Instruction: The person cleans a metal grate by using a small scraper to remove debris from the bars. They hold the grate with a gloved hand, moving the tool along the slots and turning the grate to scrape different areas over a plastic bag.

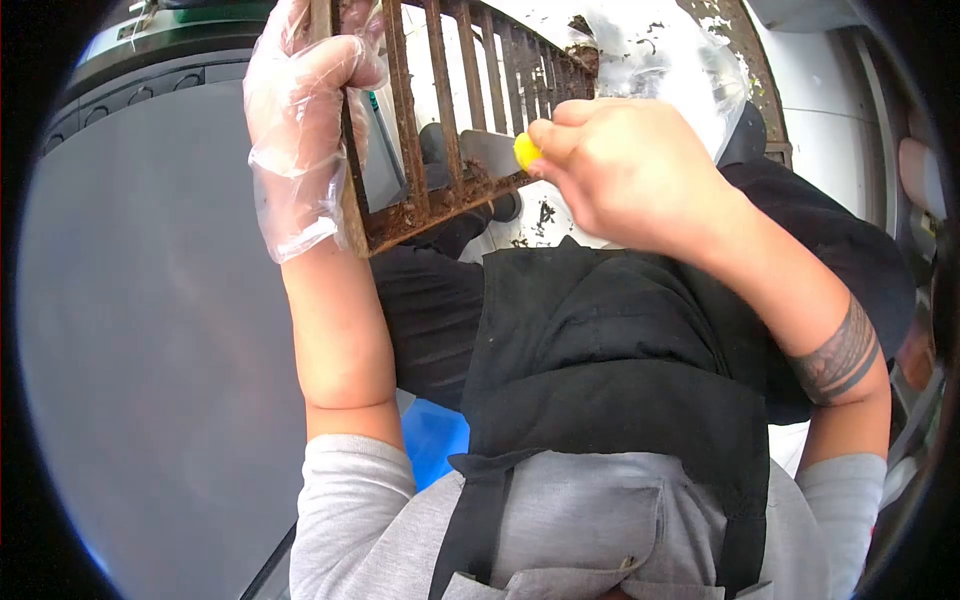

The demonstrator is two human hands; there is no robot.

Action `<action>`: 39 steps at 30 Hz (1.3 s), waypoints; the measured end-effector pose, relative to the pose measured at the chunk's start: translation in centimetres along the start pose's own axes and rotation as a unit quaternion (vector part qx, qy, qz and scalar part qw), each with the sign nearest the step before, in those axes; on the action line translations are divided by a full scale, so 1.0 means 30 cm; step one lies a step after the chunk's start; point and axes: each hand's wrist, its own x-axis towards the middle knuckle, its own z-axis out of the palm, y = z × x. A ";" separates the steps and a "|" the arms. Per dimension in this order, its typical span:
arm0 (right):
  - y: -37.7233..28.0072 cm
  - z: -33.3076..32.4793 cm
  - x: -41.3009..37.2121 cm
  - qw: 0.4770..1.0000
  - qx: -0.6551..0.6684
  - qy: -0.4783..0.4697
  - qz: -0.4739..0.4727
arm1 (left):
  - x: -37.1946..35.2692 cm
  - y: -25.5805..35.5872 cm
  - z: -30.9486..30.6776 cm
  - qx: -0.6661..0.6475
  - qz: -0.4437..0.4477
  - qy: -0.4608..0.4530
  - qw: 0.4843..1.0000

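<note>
Left hand point(310, 85), in clear plastic glove point(293, 205): upper left of the frame, forearm nearly vertical, fingers wrapped around the end of a rust-brown barred grate point(448, 125). Grate: held tilted at top centre-left, lower rail slanting up to the right. Right hand point(630, 175), bare: upper centre-right, forearm running up and leftward from a bent elbow at right, fingers curled tight on the yellow grip of a flat-bladed scraper point(490, 152). Blade: at the lower rail; contact cannot be told.
</note>
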 end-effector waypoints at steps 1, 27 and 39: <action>-0.019 -0.008 -0.001 0.998 -0.052 -0.003 -0.023 | -0.001 0.001 0.003 -0.012 -0.005 -0.006 1.000; 0.098 0.247 -0.076 0.963 0.236 0.121 -0.047 | 0.033 -0.027 -0.060 -0.004 -0.012 0.013 1.000; 0.106 0.226 -0.053 0.935 0.352 0.000 0.047 | 0.069 -0.057 -0.103 -0.001 -0.020 0.006 1.000</action>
